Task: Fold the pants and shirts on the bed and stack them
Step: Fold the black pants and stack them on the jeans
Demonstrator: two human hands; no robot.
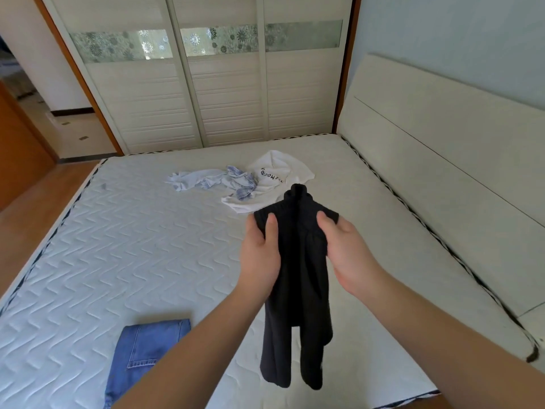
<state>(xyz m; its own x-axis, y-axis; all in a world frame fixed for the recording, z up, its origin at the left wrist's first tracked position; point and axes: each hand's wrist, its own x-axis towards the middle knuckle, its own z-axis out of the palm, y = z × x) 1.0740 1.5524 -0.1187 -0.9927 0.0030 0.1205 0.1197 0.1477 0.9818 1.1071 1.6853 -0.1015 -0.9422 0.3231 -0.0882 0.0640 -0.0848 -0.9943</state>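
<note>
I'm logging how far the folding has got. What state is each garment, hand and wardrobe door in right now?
black pants: held up by the waistband, legs hanging, unfolded
left hand: grips the waistband
right hand: grips the waistband
blue jeans: folded, flat on the mattress
white shirt: crumpled, unfolded
light blue garment: crumpled, unfolded
wardrobe doors: closed
</note>
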